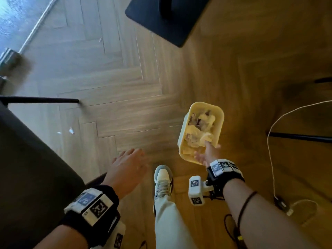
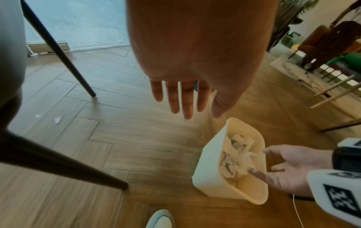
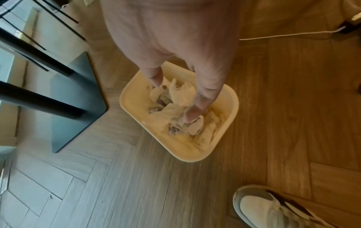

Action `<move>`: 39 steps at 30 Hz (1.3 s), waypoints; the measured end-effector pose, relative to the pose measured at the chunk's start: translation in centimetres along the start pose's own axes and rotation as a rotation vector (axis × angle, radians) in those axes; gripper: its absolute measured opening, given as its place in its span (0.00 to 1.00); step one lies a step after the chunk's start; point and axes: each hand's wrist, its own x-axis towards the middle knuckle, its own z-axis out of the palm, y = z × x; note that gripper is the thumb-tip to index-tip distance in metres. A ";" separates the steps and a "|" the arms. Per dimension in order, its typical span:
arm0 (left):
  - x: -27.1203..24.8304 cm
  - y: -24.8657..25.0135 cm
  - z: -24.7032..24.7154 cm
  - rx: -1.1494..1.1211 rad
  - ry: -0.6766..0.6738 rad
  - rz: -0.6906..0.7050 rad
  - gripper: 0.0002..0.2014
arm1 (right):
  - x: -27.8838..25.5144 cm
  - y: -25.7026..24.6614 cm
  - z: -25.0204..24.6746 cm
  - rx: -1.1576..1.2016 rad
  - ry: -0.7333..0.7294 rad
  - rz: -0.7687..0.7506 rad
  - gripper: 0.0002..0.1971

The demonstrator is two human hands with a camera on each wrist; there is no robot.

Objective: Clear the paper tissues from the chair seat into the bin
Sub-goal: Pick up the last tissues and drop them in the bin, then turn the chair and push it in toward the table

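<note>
A cream bin [image 1: 203, 104] stands on the wood floor, filled with crumpled white tissues [image 1: 201, 123]. My right hand [image 1: 206, 151] reaches down over its near end, fingers spread and straight. One tissue [image 1: 206, 137] lies loose at my fingertips. In the right wrist view the fingers [image 3: 195, 108] point down among the tissues [image 3: 171, 114] inside the bin [image 3: 125, 104]. My left hand [image 1: 133, 153] hovers flat and empty over the floor, left of the bin [image 2: 207, 169]. The dark chair seat [image 1: 27, 159] fills the lower left, and its visible part shows no tissue.
Two small white paper scraps [image 1: 71, 130] lie on the floor by the chair's black leg [image 1: 45, 100]. A black table base [image 1: 167, 18] sits beyond the bin. A white cable [image 1: 271, 141] curves along the right. My shoe [image 1: 162, 178] stands just near the bin.
</note>
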 end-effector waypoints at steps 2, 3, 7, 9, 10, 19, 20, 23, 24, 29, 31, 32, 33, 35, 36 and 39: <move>-0.8 0.4 -0.6 -0.051 -0.002 -0.034 0.10 | -2.5 0.3 -0.5 -0.037 -0.026 -0.030 0.25; -1.4 0.5 -1.2 -0.084 0.007 -0.048 0.09 | -4.1 0.5 -0.7 -0.092 -0.058 -0.060 0.23; -5.4 0.8 -4.4 -0.216 0.068 -0.083 0.03 | -13.7 0.7 0.3 -0.374 -0.311 -0.194 0.10; -8.5 0.5 -6.2 -0.288 0.110 -0.096 0.04 | -18.6 1.1 1.4 -0.471 -0.409 -0.252 0.09; -10.2 0.1 -7.1 -0.323 0.140 -0.102 0.06 | -21.0 1.4 2.2 -0.512 -0.448 -0.288 0.09; -32.5 -11.0 -11.2 -0.523 0.485 -0.184 0.05 | -44.4 9.4 11.3 -1.030 -0.773 -0.767 0.09; -35.4 -12.9 -10.8 -0.540 0.516 -0.205 0.05 | -46.6 11.0 12.2 -1.095 -0.799 -0.820 0.08; -43.8 -19.8 -9.1 -0.606 0.594 -0.284 0.04 | -52.7 16.6 14.5 -1.278 -0.851 -0.904 0.06; -46.6 -22.2 -8.4 -0.636 0.630 -0.309 0.04 | -54.6 18.6 15.1 -1.340 -0.864 -0.907 0.05; -60.8 -32.6 -3.5 -0.690 0.774 -0.460 0.04 | -63.5 28.5 18.2 -1.525 -0.853 -0.966 0.07; -66.0 -35.6 -1.5 -0.659 0.774 -0.487 0.05 | -66.3 32.6 19.4 -1.541 -0.843 -1.001 0.07; -68.3 -36.9 -0.5 -0.651 0.770 -0.504 0.05 | -67.4 34.6 20.1 -1.545 -0.845 -1.015 0.07; -70.2 -38.2 0.4 -0.652 0.766 -0.524 0.05 | -68.5 36.6 20.8 -1.546 -0.845 -1.031 0.07; -73.0 -40.7 1.6 -0.648 0.761 -0.556 0.05 | -70.4 40.1 22.5 -1.549 -0.837 -1.047 0.07; -73.9 -42.0 2.0 -0.630 0.761 -0.565 0.05 | -71.1 41.7 23.4 -1.545 -0.828 -1.035 0.09; -74.5 -45.8 2.2 -0.582 0.734 -0.546 0.05 | -72.8 45.6 27.0 -1.517 -0.798 -1.021 0.16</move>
